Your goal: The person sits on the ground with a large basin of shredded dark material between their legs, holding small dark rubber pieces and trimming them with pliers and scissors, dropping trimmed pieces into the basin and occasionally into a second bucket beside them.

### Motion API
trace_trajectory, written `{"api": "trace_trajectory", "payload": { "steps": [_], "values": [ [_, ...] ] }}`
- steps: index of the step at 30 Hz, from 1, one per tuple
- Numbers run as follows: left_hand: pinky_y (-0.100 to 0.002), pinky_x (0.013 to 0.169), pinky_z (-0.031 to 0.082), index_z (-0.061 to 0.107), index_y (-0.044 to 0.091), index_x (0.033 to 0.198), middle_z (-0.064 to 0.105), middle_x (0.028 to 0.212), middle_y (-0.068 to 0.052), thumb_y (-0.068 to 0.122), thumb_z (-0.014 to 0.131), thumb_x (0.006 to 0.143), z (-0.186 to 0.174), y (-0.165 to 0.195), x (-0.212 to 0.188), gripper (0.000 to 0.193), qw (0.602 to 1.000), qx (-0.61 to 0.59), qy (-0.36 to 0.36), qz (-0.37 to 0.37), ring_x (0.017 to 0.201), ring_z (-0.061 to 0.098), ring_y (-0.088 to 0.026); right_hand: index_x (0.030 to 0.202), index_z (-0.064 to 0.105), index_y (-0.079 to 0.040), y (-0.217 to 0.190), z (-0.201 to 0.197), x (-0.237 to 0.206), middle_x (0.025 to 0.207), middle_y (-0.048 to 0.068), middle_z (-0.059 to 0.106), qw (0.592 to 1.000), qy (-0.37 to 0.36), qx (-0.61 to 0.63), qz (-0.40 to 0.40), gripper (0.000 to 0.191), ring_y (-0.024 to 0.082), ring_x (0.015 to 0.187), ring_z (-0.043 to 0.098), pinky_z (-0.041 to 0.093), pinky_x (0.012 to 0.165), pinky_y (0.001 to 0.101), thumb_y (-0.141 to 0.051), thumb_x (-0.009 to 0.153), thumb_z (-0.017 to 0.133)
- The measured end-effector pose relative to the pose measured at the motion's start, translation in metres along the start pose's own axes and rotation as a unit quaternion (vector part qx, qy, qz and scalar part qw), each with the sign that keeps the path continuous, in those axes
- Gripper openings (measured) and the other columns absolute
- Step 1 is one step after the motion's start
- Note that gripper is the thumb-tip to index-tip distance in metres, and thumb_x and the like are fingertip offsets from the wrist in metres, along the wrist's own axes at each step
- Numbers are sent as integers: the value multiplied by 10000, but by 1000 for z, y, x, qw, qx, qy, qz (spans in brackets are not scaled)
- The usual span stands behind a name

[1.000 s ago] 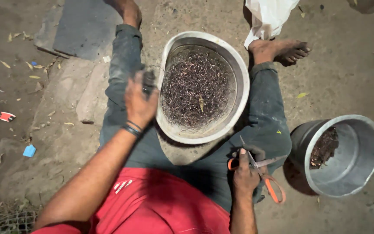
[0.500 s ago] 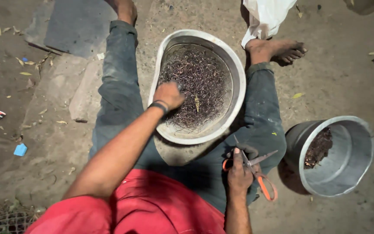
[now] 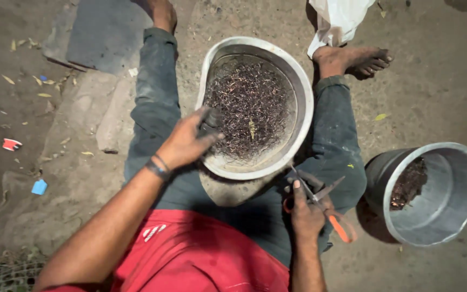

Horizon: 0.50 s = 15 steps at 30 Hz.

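I sit on the ground with a wide metal basin (image 3: 302,97) between my legs, full of small dark stem-like bits (image 3: 249,108). My left hand (image 3: 187,141) hovers at the basin's near-left rim, fingers pinched on a small dark clump of that material. My right hand (image 3: 305,208) rests by my right thigh and grips orange-handled scissors (image 3: 328,208), blades parted and pointing up-left toward the basin. A grey metal bucket (image 3: 449,216) stands to my right with a dark pile inside.
A flat grey stone slab (image 3: 106,35) lies beyond my left leg. A white plastic bag (image 3: 339,19) sits near my right foot. Small litter, red (image 3: 11,144) and blue (image 3: 39,186), dots the dirt at left. Wire mesh shows at the lower left corner.
My left hand went from above my left knee into the basin, then drew back to the near-left rim with a dark clump. My right hand kept the scissors nearly still.
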State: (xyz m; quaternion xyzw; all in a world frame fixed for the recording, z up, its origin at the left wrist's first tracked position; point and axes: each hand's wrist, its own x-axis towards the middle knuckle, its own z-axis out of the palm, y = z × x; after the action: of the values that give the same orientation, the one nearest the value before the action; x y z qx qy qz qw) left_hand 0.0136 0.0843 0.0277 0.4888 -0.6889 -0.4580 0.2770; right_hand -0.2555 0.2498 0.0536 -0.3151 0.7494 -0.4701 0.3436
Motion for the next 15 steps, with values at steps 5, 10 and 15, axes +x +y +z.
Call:
{"api": "trace_trajectory", "payload": {
  "steps": [5, 10, 15],
  "values": [
    [-338, 931, 558, 424, 11, 1476, 632, 1303, -85, 38, 678, 909, 7, 51, -28, 621, 823, -530, -173, -108, 1112, 636, -177, 1081, 678, 14, -43, 6, -10, 1023, 140, 746, 996, -33, 53, -60, 185, 226, 918, 730, 582, 799, 335, -58, 912, 696],
    [-298, 954, 567, 457, -35, 1508, 643, 1244, -95, -28, 707, 959, 16, 68, -35, 603, 850, -478, -219, -36, 1110, 641, -149, 1035, 700, -22, -78, 17, -18, 1093, 166, 746, 961, -123, 31, -245, 113, 260, 1037, 733, 589, 905, 349, -69, 941, 741],
    [-310, 765, 592, 443, 26, 1525, 691, 1138, -121, 4, 741, 876, 10, 59, -41, 715, 840, -467, -253, -108, 963, 675, -171, 1032, 686, 0, -86, 23, -23, 1111, 177, 755, 961, -141, -9, -236, 134, 265, 1053, 743, 592, 942, 364, -82, 946, 747]
  ]
}}
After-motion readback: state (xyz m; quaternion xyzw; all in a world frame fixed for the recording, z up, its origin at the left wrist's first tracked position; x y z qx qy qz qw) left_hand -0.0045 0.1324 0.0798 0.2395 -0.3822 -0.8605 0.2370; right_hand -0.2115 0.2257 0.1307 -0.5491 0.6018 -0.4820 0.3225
